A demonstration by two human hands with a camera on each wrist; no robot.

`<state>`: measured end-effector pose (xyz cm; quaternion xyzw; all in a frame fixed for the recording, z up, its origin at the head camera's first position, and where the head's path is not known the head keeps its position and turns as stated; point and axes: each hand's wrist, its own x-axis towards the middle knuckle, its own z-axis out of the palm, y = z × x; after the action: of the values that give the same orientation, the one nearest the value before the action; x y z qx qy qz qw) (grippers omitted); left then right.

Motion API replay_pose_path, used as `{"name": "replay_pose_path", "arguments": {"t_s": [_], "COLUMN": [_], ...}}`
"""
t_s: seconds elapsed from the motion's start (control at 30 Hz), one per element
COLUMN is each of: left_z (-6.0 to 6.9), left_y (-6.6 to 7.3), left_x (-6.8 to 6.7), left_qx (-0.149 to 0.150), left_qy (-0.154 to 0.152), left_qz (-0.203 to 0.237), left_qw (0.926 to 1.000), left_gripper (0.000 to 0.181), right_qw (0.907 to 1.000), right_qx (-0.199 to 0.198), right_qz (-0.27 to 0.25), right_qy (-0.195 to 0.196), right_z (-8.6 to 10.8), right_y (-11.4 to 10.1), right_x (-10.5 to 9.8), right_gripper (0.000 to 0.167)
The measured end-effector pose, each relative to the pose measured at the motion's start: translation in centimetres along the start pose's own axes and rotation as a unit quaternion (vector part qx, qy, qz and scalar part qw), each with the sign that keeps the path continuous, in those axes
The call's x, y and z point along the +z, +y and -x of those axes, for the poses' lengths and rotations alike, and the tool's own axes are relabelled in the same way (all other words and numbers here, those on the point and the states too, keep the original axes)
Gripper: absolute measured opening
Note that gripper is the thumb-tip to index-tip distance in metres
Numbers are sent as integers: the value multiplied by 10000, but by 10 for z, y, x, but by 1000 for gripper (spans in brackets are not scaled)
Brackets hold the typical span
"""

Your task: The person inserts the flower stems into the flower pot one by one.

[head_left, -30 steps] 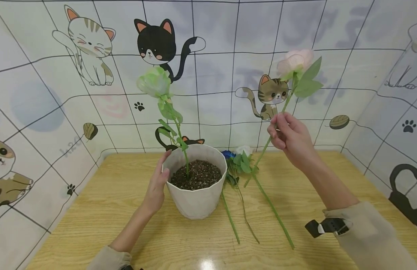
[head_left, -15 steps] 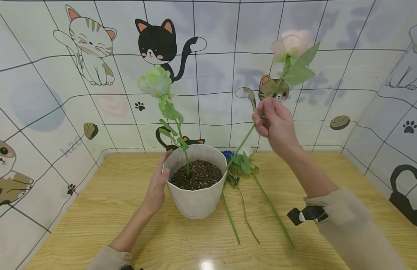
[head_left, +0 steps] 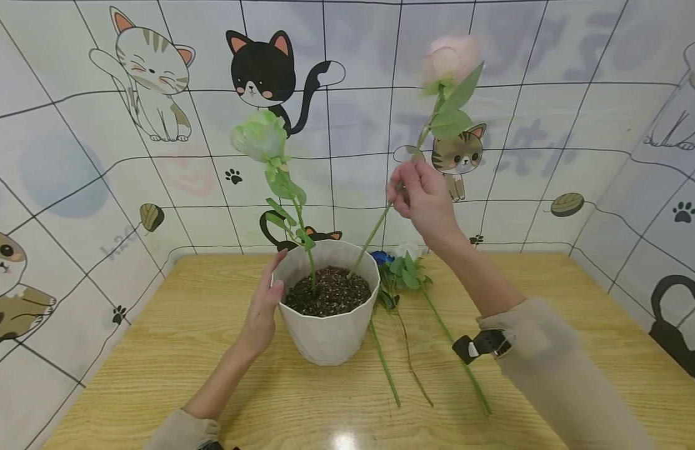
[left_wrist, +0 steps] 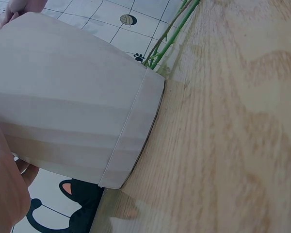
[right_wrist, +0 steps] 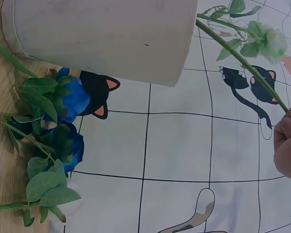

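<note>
A white pot [head_left: 325, 340] filled with dark soil stands on the wooden table. My left hand [head_left: 261, 312] rests against its left side, thumb near the rim and fingers extended along the outer wall. In the soil stands a pale green flower [head_left: 260, 137] on a leafy stem. My right hand [head_left: 423, 197] pinches the stem of a pink flower [head_left: 450, 59], held upright and leaning right. The stem's lower end reaches inside the pot's rim, at the soil's back right; whether it enters the soil I cannot tell. In the right wrist view the pinched stem [right_wrist: 242, 60] slants from the pot to my fingers.
Right of the pot, blue flowers [right_wrist: 72, 99] and a white flower [head_left: 408, 251] lie on the table [head_left: 212, 387], their green and brown stems pointing towards the front edge. A cat-printed cloth wall [head_left: 359, 125] encloses the back and sides.
My right hand has moved left with the pink flower, rising and then dropping slightly. Its stem end has passed from right of the pot to inside the rim. The left hand stays put.
</note>
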<state>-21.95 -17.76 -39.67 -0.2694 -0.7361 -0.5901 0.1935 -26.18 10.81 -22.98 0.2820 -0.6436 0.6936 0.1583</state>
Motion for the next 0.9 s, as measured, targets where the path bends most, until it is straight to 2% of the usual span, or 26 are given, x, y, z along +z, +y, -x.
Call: {"name": "replay_pose_path", "arguments": {"t_s": [0.27,0.7,0.9], "left_z": [0,0,0], "left_y": [1,1,2], "left_x": [0,0,0], "left_qx": [-9,19,20], "left_qy": [14,21,3], "left_qz": [34,-20,-3], "left_qw": [10000,10000,10000], "left_gripper": [55,55,55], "right_qw": [9951,9884,9857], "right_qx": [-188,-255,-327], "right_qz": [934,1374,1543], "right_qy": [-255,-594,-593], "right_z": [-3,-3,-2], "right_y": [10,25,29], "right_x": [17,41,47], "right_gripper": [28,28,30]}}
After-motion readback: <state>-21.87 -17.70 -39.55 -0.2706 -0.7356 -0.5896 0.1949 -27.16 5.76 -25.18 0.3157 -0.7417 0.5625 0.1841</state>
